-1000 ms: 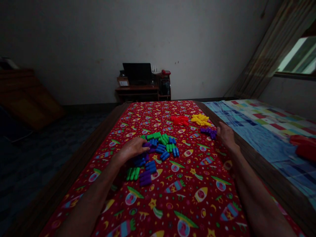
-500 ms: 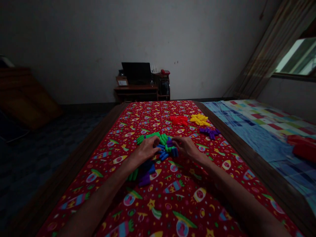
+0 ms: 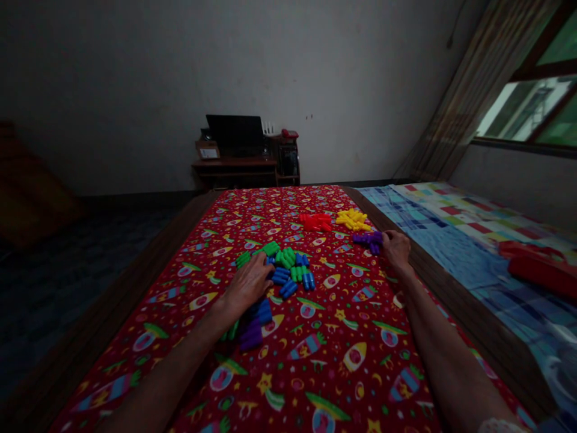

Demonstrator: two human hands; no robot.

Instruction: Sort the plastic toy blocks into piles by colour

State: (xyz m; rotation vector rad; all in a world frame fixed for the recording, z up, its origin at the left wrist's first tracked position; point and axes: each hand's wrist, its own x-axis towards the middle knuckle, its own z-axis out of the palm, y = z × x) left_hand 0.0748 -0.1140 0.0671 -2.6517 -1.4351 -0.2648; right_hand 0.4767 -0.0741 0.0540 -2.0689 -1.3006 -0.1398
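Observation:
Beside a mixed pile of short tube-shaped plastic pieces, my left hand rests with fingers slightly curled and apart, its fingertips at the blue pieces. Green pieces lie among and behind them. Under and near my left wrist are more blue pieces and a group of purple pieces, partly hidden by the forearm. My right hand is at the right side of the purple pile, its thumb and fingers pinched on a purple piece there.
A red pile and a yellow pile of similar pieces lie farther back on the red patterned tablecloth. A bed with a checked cover stands to the right. Beyond the table is a desk with a monitor.
My right hand has moved right from the mixed pile to the purple pile. The purple piece among the blue and green ones is gone. My left hand stays by the mixed pile. The view turned slightly right.

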